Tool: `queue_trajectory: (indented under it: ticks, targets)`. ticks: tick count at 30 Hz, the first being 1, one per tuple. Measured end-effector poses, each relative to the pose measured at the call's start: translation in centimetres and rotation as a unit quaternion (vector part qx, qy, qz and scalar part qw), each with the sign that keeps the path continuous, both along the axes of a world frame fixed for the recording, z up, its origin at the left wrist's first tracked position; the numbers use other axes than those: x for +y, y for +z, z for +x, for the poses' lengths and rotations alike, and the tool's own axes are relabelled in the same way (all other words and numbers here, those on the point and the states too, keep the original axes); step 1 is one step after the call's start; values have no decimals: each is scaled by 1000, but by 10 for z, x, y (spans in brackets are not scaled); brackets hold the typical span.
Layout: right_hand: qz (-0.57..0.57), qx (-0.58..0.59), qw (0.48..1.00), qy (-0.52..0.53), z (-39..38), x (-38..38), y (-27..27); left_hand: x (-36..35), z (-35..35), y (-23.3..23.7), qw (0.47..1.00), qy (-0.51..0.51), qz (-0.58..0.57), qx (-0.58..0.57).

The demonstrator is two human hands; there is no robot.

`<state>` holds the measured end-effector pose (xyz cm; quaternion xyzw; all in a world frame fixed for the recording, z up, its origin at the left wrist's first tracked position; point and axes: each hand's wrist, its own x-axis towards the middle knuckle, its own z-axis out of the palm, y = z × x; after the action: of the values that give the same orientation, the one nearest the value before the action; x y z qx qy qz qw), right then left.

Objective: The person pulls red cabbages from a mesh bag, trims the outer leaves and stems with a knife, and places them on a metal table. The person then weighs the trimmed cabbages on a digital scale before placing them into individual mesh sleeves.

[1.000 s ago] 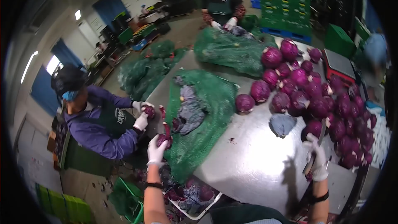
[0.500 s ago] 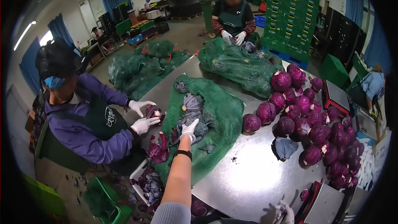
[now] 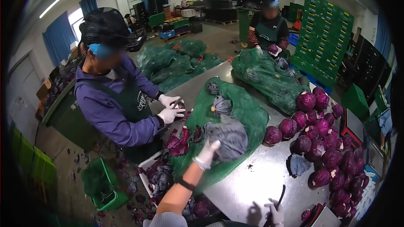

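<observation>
My gloved left hand (image 3: 206, 154) grips a large, motion-blurred, grey-purple cabbage (image 3: 228, 138) above the green mesh bag (image 3: 252, 115). Near the bottom edge, my gloved right hand (image 3: 276, 215) is closed round a dark knife (image 3: 282, 195) over the metal table (image 3: 240, 185). Other dull cabbages (image 3: 221, 105) lie on the mesh beyond my left hand. Loose purple leaves (image 3: 178, 142) are to its left. Peeled purple cabbages (image 3: 320, 151) are heaped at the right, beside a single bluish leaf (image 3: 299, 165).
A co-worker in purple sleeves (image 3: 105, 120) trims a cabbage at the left; another co-worker (image 3: 269, 31) stands at the far side behind a full mesh bag (image 3: 269, 77). A white tray (image 3: 145, 172) of leaves is at the near left edge. Scales (image 3: 353, 124) stand at the right.
My left hand has lifted the large cabbage off the mesh and moved right relative to the bag. The knife now shows in my right hand. The view has shifted left.
</observation>
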<state>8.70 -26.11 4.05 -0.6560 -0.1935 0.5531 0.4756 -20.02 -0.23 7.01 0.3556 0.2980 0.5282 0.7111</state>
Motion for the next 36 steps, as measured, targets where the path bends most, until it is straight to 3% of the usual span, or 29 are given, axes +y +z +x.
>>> queue_trajectory:
  ticks: [4,6,8,10,11,12,13,14,15,16,18,19,20,21,22,24,25,27,29,30,31,33,34,36]
  targets:
    - [129,-20,989,69,-17,30,36,-105,45,25,993,-16,-80,91]
    - [161,-68,974,141,-22,28,43,-147,66,19,971,-82,-197,106]
    - [153,-141,959,193,-15,18,-4,-181,80,-10,947,-145,-237,164]
    - [202,-357,871,268,-3,6,-45,-223,89,-104,944,-192,-89,252]
    - [185,-392,862,265,-7,-5,-32,-238,88,-101,857,-192,82,472]
    - [166,-426,850,263,-9,-6,-15,-244,86,-86,700,-179,260,641]
    - [171,-424,850,261,-4,-9,-16,-241,92,-53,665,-221,252,667]
    - [178,-421,851,259,0,-10,-22,-237,98,-54,665,-196,274,666]
    - [202,-423,851,235,0,-10,-21,-227,101,-53,589,-194,362,696]
    - [189,-423,857,225,3,-8,-26,-217,106,-58,546,-218,407,699]
    - [184,-322,904,212,12,-1,-41,-212,121,-79,510,-289,342,734]
    - [160,-261,932,192,16,5,-55,-209,127,-70,507,-295,347,732]
    - [138,-199,955,170,22,11,-64,-205,130,-58,558,-278,312,717]
    - [-36,-105,984,141,30,26,-33,-203,132,-50,606,-261,274,700]
    - [-46,-116,991,49,39,36,-42,-207,131,-52,604,-266,277,698]
    - [84,-229,968,51,74,43,-170,-219,122,-62,642,-223,255,687]
    - [88,-229,969,43,72,46,-134,-225,114,-70,652,-193,274,679]
    - [-62,-195,965,166,75,43,-57,-231,105,-71,659,-222,204,689]
    - [46,-111,992,34,84,35,-34,-234,99,-67,666,-236,167,688]
    - [107,-85,990,-45,87,30,-21,-232,98,-70,698,-212,160,665]
    - [50,-83,995,-21,84,18,7,-231,99,-73,729,-187,152,641]
    - [-29,-235,952,196,66,-13,21,-229,107,-76,715,-173,170,655]
    - [60,-369,896,240,53,-33,-7,-228,110,-78,700,-159,188,670]
    - [74,-419,848,316,31,-54,-21,-228,116,-77,694,-176,180,675]
